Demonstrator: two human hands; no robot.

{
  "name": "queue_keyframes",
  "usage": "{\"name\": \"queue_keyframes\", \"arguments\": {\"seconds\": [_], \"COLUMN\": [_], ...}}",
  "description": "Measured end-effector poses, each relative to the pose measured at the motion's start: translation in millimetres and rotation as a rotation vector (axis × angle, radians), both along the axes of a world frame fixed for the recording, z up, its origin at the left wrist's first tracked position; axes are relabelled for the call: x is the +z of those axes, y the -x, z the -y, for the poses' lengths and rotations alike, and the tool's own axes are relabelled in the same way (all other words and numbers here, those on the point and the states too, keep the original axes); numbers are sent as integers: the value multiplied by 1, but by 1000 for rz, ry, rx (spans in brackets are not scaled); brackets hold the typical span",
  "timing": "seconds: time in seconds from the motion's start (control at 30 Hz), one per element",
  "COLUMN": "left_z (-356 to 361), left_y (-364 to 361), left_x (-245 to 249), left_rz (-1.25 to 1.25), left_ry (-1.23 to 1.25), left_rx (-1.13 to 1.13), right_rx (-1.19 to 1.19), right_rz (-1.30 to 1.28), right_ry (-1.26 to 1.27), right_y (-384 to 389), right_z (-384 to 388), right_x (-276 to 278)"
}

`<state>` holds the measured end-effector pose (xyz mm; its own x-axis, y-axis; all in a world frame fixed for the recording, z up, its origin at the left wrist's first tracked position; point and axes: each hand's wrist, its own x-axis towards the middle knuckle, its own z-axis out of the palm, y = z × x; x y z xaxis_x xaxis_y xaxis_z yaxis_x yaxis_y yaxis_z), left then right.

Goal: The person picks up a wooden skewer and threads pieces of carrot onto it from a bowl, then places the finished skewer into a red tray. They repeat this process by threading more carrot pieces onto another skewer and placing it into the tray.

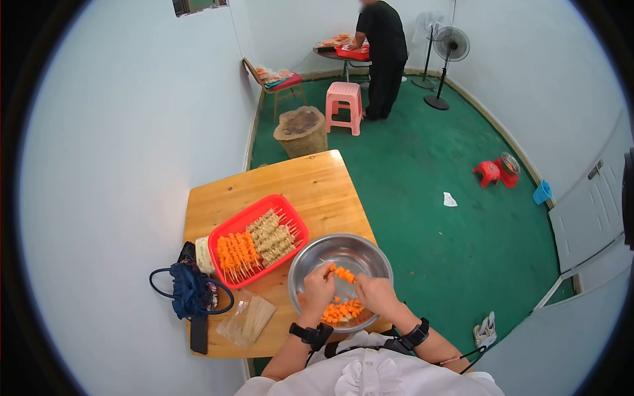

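Note:
Over a steel bowl my two hands hold a skewer of orange pieces between them. The fingers of my left hand are closed at the skewer's left end, where a thin stick tip shows. At its right end my right hand is closed round the last pieces. Loose orange chunks lie in the bottom of the bowl. Left of the bowl, a red tray holds orange skewers and beige skewers in rows.
A plastic bag of sticks, a blue bag and a dark phone-like object lie on the wooden table. Beyond stand a tree stump, a pink stool, a fan and a person in black.

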<state>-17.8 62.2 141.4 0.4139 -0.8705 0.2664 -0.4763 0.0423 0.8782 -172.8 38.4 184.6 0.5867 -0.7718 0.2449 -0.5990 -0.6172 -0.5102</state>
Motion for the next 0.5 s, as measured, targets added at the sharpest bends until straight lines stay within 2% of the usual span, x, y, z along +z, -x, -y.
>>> {"name": "queue_keyframes", "arguments": {"seconds": [0.2,0.3,0.4,0.5], "left_z": [-1,0,1,6], "left_y": [5,7,4,2], "left_x": [-10,-14,-18,-23], "left_rz": [-113,-70,-104,-332], "left_ry": [-97,-40,-86,-15], "left_rx": [-74,-71,-119,-115], "right_rx": [-32,-45,-61,-117], "right_rz": [-59,-49,-14,117], "right_ry": [-30,-44,-105,-229], "right_y": [-2,-1,6,13], "right_z": [-1,1,5,12], "right_x": [-2,-5,-9,-17]}}
